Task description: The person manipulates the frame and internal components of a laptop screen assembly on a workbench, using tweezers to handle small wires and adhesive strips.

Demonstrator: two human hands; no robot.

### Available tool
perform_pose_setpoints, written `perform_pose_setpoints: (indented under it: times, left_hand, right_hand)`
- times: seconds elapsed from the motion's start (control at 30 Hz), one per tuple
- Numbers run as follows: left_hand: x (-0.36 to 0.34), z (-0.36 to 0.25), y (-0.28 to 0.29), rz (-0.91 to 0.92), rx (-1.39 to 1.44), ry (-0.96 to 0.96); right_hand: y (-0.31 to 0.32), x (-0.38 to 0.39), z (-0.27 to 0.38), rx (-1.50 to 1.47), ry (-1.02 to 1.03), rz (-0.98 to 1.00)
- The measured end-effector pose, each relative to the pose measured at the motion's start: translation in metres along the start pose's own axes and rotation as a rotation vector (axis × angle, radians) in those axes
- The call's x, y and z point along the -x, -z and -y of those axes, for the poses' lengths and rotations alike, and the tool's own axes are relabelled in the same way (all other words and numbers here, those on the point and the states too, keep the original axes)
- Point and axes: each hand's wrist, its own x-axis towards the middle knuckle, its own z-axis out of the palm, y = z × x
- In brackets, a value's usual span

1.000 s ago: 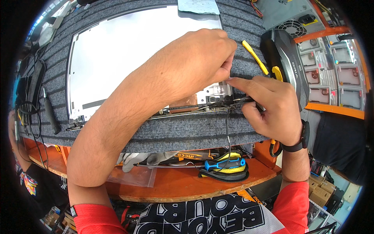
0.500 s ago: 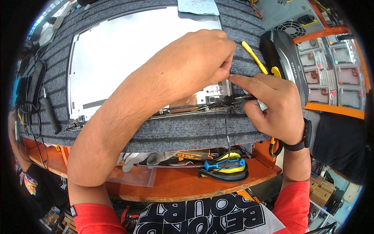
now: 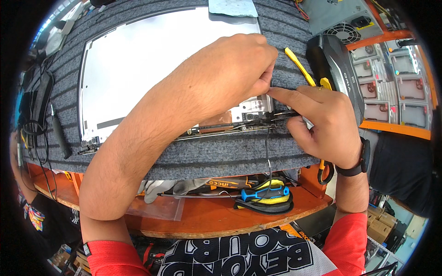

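A large flat white panel (image 3: pixel 133 69) with a thin dark edge, like a display panel, lies on the grey ribbed mat. Along its near edge run a copper-coloured strip (image 3: pixel 216 122), metal brackets and dark fittings. My left hand (image 3: pixel 251 64) reaches across it, fingers curled together at the right edge; what they pinch is hidden. My right hand (image 3: pixel 322 122) is closed around a slim dark pointed tool (image 3: pixel 285 114), its kind unclear, tip at the panel's near right corner. My right index fingertip meets my left fingers. A thin dark cable (image 3: pixel 268 149) hangs from that corner.
A yellow pry tool (image 3: pixel 299 66) and a black case (image 3: pixel 335 73) lie right of the panel. A screwdriver (image 3: pixel 59 133) and cables lie left. A blue-handled screwdriver (image 3: pixel 264 193) rests on the orange shelf (image 3: pixel 212 221) below. A blue cloth (image 3: pixel 233 8) covers the panel's far corner.
Both hands keep nearly the same place and grip. The dark tool's tip shows slightly more at the corner; the whole view has shifted a little.
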Motion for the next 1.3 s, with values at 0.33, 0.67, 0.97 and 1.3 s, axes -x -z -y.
perform_pose_setpoints:
  times: [0.33,0.67,0.97,1.3]
  left_hand:
    - [-0.001,0.000,0.000,-0.016,-0.007,-0.013]
    - [-0.001,0.001,-0.001,-0.024,-0.005,0.004]
    - [-0.001,-0.002,0.000,0.001,0.002,0.028]
    - [-0.003,-0.001,0.000,-0.001,0.000,-0.008]
  right_hand:
    - [0.002,0.000,-0.002,-0.040,-0.005,-0.036]
    - [-0.003,-0.002,-0.002,-0.026,-0.010,-0.013]
    - [0.002,0.001,-0.003,-0.087,-0.027,-0.020]
    - [0.023,0.009,0.004,-0.596,-0.267,-0.269]
